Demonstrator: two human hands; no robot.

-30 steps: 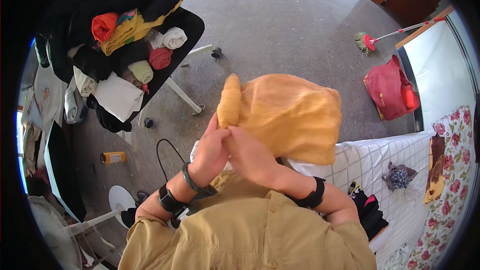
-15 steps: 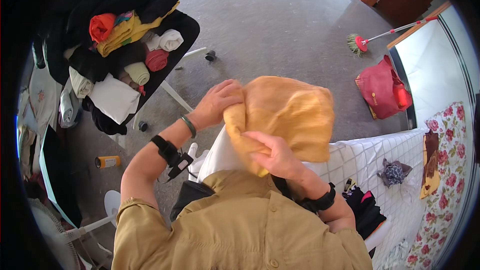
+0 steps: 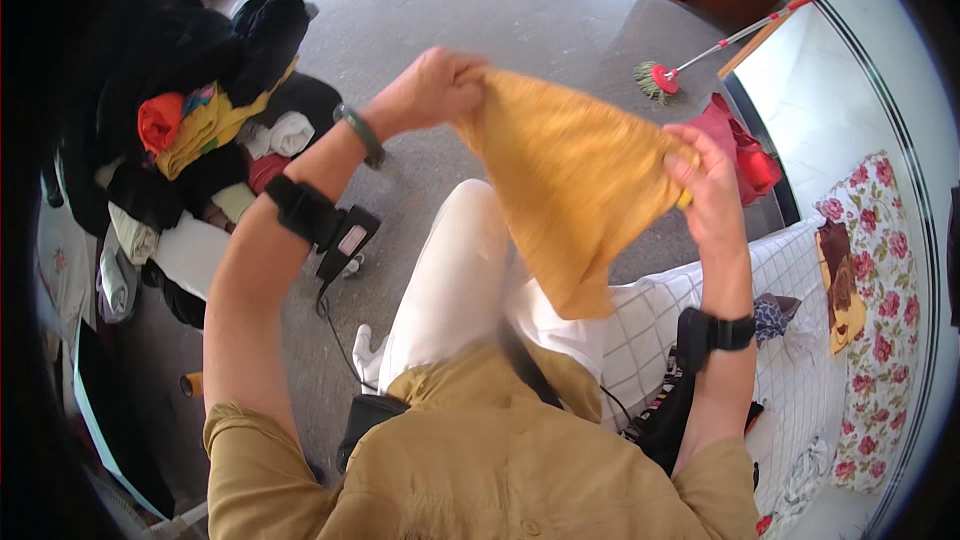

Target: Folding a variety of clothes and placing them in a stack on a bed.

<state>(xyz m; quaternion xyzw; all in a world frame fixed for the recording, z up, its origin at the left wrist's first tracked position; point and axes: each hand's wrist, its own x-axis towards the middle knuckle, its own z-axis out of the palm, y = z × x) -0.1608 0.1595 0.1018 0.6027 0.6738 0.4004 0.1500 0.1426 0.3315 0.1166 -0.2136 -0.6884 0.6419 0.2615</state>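
A mustard-yellow piece of cloth (image 3: 570,170) is stretched in the air above my lap, its lower corner hanging down over my white trousers (image 3: 450,270). My left hand (image 3: 437,88) grips its upper left corner in a closed fist. At the right edge, my right hand (image 3: 710,185) pinches the cloth between thumb and fingers. The cloth is slightly blurred by motion, so whether it is a garment cannot be told.
Left, a black chair holds a heap of clothes (image 3: 205,130), some rolled. A checked bed (image 3: 640,335) lies right, with a floral pillow (image 3: 870,320) and loose garments. Beyond are a red bag (image 3: 735,140) and a mop (image 3: 657,82) on the grey floor (image 3: 430,0).
Both hands have lifted and spread apart, the right one moving far to the right. The yellow cloth has gone from bunched near my chest to stretched out between them. The view has shifted.
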